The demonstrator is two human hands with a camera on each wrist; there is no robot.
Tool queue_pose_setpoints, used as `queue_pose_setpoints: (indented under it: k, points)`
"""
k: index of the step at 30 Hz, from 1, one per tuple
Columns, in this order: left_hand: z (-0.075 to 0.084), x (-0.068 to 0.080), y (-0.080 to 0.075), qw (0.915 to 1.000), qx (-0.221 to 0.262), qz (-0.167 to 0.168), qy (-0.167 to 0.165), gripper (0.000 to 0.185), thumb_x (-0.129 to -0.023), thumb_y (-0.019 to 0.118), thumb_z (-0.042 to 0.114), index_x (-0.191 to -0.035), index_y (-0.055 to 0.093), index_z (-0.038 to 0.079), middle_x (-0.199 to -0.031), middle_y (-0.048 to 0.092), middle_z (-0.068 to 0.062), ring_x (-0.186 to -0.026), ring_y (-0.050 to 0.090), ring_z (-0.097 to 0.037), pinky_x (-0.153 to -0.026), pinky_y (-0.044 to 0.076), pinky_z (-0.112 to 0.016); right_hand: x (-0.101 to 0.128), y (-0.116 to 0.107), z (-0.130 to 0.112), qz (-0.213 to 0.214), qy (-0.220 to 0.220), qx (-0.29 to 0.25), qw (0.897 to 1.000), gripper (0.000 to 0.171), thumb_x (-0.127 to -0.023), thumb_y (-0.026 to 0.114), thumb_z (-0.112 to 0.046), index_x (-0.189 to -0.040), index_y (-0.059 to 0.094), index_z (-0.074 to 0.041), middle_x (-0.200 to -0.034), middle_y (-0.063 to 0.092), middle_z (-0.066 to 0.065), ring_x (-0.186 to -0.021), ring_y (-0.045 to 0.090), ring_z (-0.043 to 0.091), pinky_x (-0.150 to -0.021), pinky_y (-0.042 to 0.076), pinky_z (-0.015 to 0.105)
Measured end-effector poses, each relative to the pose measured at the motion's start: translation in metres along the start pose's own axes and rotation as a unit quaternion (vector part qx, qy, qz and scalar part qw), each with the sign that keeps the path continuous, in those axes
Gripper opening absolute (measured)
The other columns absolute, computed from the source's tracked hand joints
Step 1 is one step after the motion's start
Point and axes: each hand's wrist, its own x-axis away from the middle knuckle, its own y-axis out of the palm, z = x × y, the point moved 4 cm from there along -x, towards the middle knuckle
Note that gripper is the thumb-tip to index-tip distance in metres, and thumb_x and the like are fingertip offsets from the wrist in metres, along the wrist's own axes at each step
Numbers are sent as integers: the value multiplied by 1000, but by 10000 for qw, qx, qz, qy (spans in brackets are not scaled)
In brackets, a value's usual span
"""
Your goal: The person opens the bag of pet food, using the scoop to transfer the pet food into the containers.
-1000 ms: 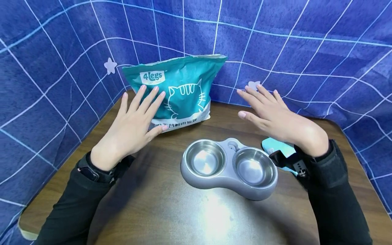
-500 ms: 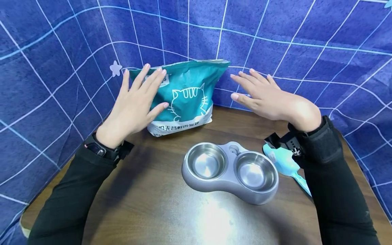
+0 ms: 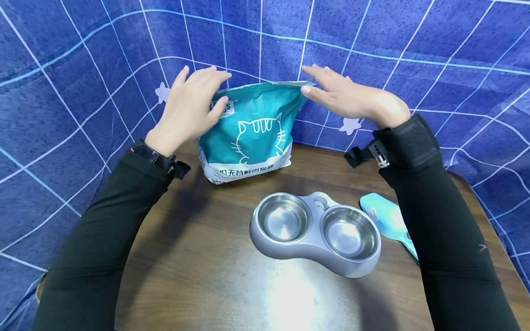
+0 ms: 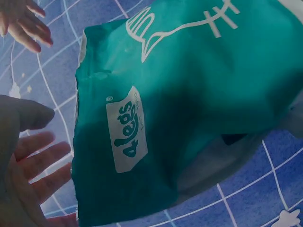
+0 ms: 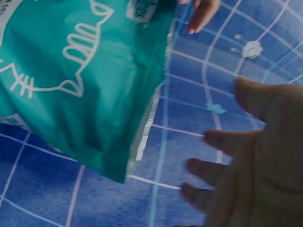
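Observation:
A teal and white pet food bag with a cat outline stands upright at the back of the table. My left hand is at its upper left corner, fingers spread and thumb apart. In the left wrist view, the fingers of that hand reach right at the bag's top edge, thumb on the near side. At the upper right corner is my right hand, its fingers extended. The right wrist view shows a gap between this hand and the bag. Neither hand grips anything.
A grey double feeder with two steel bowls sits mid-table, in front of the bag. To its right lies a light blue scoop, its handle partly hidden by my right sleeve. A blue gridded cloth hangs behind the table.
Both hands have risen from in front of the bag to its top corners, and the right has also moved inward toward it. The bag, feeder and scoop stay in place.

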Motion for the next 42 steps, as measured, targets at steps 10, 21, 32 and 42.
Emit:
queue_pose_setpoints:
  k: [10,21,32,42]
  points:
    - [-6,-40,3,9944,476,-724,-604,32,-101,47,25,-122,65,8,-116,65,-11,-105,58,-30,-86,43,-50,-44,5,13,369,-222,-147,9990,62,-102,24,-45,-154,2,-18,-159,0,2,-141,-13,17,-109,-14,48]
    - [1,-70,19,9818,804,-1627,-566,30,-100,51,24,-113,70,5,-107,67,-12,-88,56,-24,-77,41,-41,-73,21,17,264,-260,207,9991,56,-104,29,-33,-153,14,-12,-158,11,13,-144,-1,28,-109,-7,56]
    - [-13,-68,19,9632,1756,-1894,-751,33,-101,47,25,-115,68,3,-100,65,-12,-78,52,-19,-68,37,-28,-64,23,1,3328,246,381,9419,33,-99,45,-34,-97,65,-8,-94,58,7,-94,50,25,-77,40,39]
    - [-14,-66,18,9567,1999,-1941,-837,30,-100,50,21,-113,69,1,-91,64,-11,-67,51,-15,-60,37,-25,-89,57,-18,1395,818,-4013,9015,53,-97,46,-49,-102,66,0,-60,57,5,-48,57,17,-46,44,26]
